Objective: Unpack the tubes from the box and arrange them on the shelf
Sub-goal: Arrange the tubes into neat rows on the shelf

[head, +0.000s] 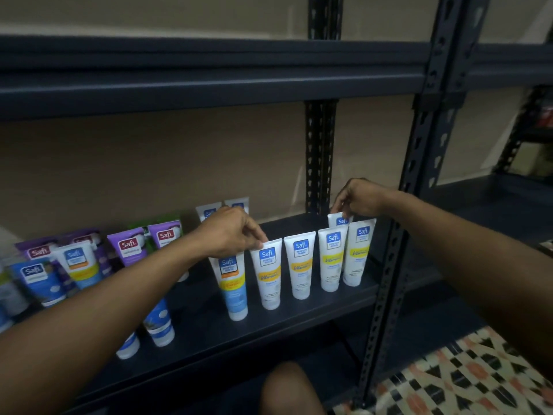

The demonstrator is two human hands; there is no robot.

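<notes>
Left hand (230,232) pinches the blue-based tube (235,292) beneath it; right hand (360,199) pinches the rear tube (339,220) under its fingers. Seat both caps flat before releasing.

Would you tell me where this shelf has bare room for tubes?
Free: the shelf strip before the white tubes, and the patch behind them towards the rear post. Crowded: the left end, among purple tubes.

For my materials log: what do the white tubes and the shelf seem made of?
Tubes: probably soft plastic, glossy white with printed labels; the flat crimped top ends suggest squeezable walls. Shelf: looks like dark painted metal with a dull sheen and punched, slotted uprights.
</notes>
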